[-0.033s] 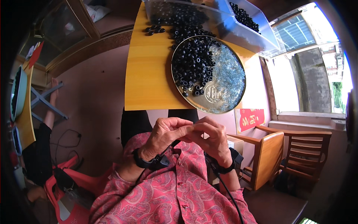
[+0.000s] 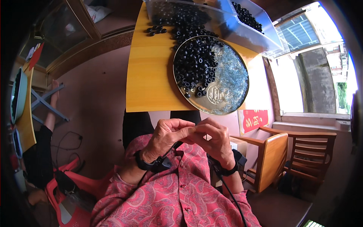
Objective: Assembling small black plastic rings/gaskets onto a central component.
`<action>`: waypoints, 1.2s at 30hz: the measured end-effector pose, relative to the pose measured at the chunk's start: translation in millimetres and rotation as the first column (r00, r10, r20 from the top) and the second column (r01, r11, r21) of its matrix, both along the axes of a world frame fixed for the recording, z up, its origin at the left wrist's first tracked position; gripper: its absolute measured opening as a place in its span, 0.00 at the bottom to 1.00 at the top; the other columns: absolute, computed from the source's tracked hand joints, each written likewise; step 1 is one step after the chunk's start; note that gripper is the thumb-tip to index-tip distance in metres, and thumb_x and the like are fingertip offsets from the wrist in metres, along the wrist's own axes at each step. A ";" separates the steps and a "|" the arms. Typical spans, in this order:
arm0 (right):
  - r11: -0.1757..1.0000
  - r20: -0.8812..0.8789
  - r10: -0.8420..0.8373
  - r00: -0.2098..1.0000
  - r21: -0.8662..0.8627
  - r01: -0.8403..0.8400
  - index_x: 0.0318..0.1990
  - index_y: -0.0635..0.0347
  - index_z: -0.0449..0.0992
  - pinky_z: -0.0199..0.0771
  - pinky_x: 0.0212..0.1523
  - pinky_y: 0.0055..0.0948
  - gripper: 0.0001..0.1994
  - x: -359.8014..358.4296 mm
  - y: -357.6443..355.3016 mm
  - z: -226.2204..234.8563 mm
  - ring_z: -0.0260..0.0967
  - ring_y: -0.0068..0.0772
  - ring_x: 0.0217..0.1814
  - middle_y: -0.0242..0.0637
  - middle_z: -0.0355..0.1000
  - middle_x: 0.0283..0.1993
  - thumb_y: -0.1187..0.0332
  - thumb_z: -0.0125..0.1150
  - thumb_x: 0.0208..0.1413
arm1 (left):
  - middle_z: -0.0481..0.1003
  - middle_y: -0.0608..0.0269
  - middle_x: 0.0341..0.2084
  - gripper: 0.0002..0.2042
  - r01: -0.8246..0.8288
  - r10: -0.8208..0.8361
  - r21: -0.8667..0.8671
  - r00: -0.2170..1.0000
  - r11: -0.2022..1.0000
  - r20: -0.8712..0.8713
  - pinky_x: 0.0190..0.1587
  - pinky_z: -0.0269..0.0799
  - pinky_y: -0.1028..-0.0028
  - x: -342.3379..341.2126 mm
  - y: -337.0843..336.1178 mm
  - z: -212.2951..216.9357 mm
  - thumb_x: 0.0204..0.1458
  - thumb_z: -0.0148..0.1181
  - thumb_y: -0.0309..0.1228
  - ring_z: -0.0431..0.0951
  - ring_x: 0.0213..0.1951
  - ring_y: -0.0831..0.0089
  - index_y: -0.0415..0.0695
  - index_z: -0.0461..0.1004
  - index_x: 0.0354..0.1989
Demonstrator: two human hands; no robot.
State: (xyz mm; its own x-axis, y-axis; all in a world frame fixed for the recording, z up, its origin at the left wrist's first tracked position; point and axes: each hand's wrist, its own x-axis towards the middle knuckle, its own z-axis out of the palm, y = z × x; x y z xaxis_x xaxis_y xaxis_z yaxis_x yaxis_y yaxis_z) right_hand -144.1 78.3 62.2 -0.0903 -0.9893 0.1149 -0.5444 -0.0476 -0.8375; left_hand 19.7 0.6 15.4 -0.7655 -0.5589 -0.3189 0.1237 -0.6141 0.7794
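Note:
My left hand (image 2: 168,134) and my right hand (image 2: 214,140) meet fingertip to fingertip in front of my shirt, just off the table's near edge. Both are closed in a pinch, and whatever sits between the fingers is too small or too hidden to make out. Beyond them a round metal tray (image 2: 193,104) rests on the yellow table (image 2: 147,83), its near rim hanging past the edge. Small black ring-shaped parts (image 2: 196,64) fill its left side. Tiny clear bluish pieces (image 2: 230,75) cover the right side.
A clear plastic bin (image 2: 270,38) with more black parts stands at the table's back right. Loose black parts lie left of it. Wooden chairs (image 2: 272,159) are at right, a red plastic chair (image 2: 56,196) at lower left. Another person's arm (image 2: 51,113) shows at far left.

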 end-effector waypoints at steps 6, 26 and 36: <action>0.994 0.235 -0.114 0.965 0.021 0.112 0.38 0.65 0.77 0.75 0.33 0.22 0.09 -1.4 7.3 -16.9 0.74 0.26 0.32 0.36 0.73 0.33 0.78 0.66 0.48 | 0.79 0.55 0.33 0.14 -0.052 0.059 0.069 0.992 0.996 -0.109 0.37 0.80 0.74 1.8 -5.4 0.2 0.58 0.57 0.28 0.82 0.34 0.70 0.31 0.73 0.48; 0.981 0.639 -0.169 0.750 0.182 0.066 0.57 0.68 0.63 0.62 0.31 0.16 0.27 36.7 -15.2 -29.6 0.60 0.13 0.30 0.29 0.67 0.31 0.59 0.62 0.57 | 0.71 0.71 0.26 0.17 -0.119 0.163 0.137 0.908 0.983 -0.385 0.36 0.66 0.82 -2.1 -6.6 -2.2 0.55 0.61 0.31 0.67 0.28 0.84 0.33 0.72 0.49; 0.989 0.687 -0.145 0.712 0.098 0.107 0.57 0.67 0.64 0.65 0.32 0.19 0.29 43.2 -19.2 -37.6 0.63 0.15 0.32 0.31 0.68 0.32 0.61 0.68 0.52 | 0.67 0.75 0.24 0.15 -0.137 0.191 0.175 0.921 0.975 -0.339 0.34 0.64 0.84 -4.2 -7.5 -0.1 0.53 0.60 0.30 0.63 0.27 0.86 0.33 0.73 0.46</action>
State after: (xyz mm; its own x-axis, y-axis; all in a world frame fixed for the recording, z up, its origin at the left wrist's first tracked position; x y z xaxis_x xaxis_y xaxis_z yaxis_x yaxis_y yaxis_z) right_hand -100.9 59.2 24.6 -0.2494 -0.9654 -0.0762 0.1884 0.0289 -0.9817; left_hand 15.5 -6.9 15.3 -0.7444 -0.6543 -0.1336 0.4819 -0.6648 0.5708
